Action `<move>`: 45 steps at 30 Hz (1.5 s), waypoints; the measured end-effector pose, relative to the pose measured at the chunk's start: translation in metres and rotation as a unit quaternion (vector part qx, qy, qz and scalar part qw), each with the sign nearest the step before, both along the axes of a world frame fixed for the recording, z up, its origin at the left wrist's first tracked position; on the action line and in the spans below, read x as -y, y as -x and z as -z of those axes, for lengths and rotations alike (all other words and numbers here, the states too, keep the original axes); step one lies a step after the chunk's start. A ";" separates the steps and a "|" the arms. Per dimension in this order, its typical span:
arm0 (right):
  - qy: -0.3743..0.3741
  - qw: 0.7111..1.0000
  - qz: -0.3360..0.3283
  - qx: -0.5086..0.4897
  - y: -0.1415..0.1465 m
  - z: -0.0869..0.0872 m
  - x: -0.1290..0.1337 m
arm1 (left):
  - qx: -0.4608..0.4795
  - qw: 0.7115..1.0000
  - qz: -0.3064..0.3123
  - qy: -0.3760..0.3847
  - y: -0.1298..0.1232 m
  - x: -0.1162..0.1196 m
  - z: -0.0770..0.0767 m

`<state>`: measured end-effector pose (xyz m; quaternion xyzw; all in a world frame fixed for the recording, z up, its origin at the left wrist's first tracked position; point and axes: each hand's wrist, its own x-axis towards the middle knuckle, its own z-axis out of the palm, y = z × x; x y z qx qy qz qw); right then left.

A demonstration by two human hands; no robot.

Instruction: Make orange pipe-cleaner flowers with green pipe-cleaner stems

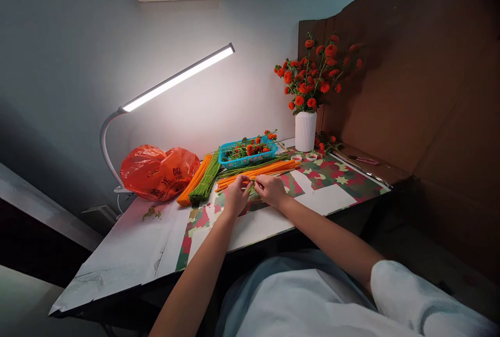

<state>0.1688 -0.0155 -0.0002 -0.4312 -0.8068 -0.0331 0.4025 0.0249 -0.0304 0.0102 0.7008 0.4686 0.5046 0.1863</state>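
Note:
My left hand (237, 195) and my right hand (271, 190) meet over the front of the table, fingertips almost touching. Between them is a small piece of green pipe cleaner (252, 186), pinched by both hands; its exact shape is too small to make out. Just behind my fingers lie loose orange pipe cleaners (269, 168), with green ones (234, 172) alongside. To the left, a thick bundle of green pipe cleaners (205, 181) rests against an orange bundle (194, 179). A blue basket (250, 160) behind them holds orange flowers with green stems.
A white ribbed vase (305, 132) of orange flowers stands at the back right, near tape rolls (311, 157) and pink-handled scissors or pliers (365, 160). An orange plastic bag (158, 173) sits beneath the lit lamp (179, 77). Cardboard (390, 92) walls the right side.

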 end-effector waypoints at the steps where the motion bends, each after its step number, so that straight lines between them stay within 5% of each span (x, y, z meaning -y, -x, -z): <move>1: -0.001 1.000 -0.001 0.002 0.000 0.000 0.000 | -0.002 1.000 0.001 0.000 0.000 0.000 0.000; 20: -0.012 0.999 0.010 0.038 0.000 -0.002 0.002 | -0.089 0.995 -0.033 0.043 -0.001 0.000 0.000; 28: -0.004 1.000 -0.009 0.019 0.000 0.000 0.001 | -0.090 0.996 0.001 -0.006 0.003 -0.004 0.005; 39: 0.061 0.991 -0.046 -0.107 -0.002 -0.001 0.001 | -0.070 0.997 0.029 -0.035 0.002 -0.003 0.004; 45: 0.113 0.959 -0.075 -0.249 0.005 0.000 -0.001 | -0.054 0.994 -0.004 -0.095 -0.003 -0.003 0.006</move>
